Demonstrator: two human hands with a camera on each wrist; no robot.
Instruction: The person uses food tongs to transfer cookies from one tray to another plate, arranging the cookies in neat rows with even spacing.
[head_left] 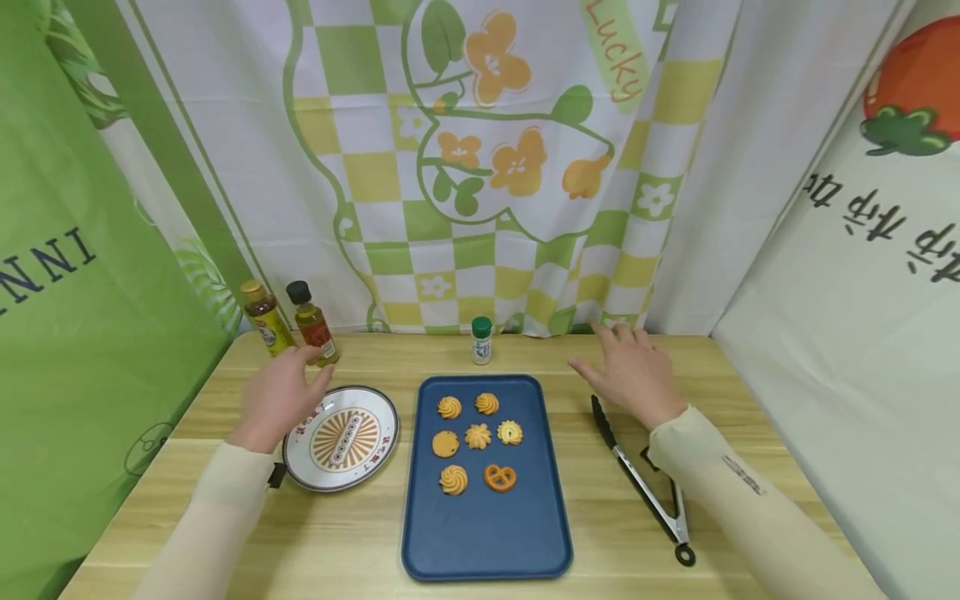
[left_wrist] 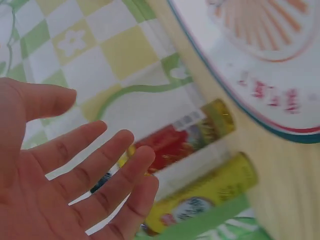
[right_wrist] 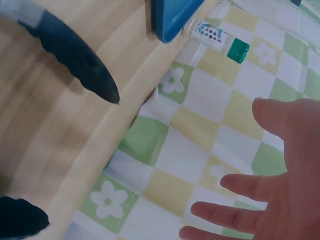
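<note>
My left hand [head_left: 283, 398] hovers over the left edge of a round white plate [head_left: 315, 475] with a sunburst print, fingers spread and holding nothing. Just beyond its fingers stand a red-labelled bottle [head_left: 313, 327] with a black cap and a yellow-labelled bottle [head_left: 268, 321]. On the other side, my right hand [head_left: 636, 371] has its fingers extended, nothing in it, above the black-tipped metal tongs [head_left: 645, 487]. Part of the tongs hides behind my right hand and sleeve. Between the hands lies a blue tray [head_left: 487, 533] bearing several cookies [head_left: 477, 436] and one pretzel-shaped cookie [head_left: 500, 477].
A small shaker jar [head_left: 482, 342] with a green cap stands behind the tray. The wooden table [head_left: 352, 542] backs onto a checked, flowered curtain [head_left: 487, 250]. A green cloth [head_left: 97, 333] hangs on the left and a white cloth [head_left: 847, 333] on the right.
</note>
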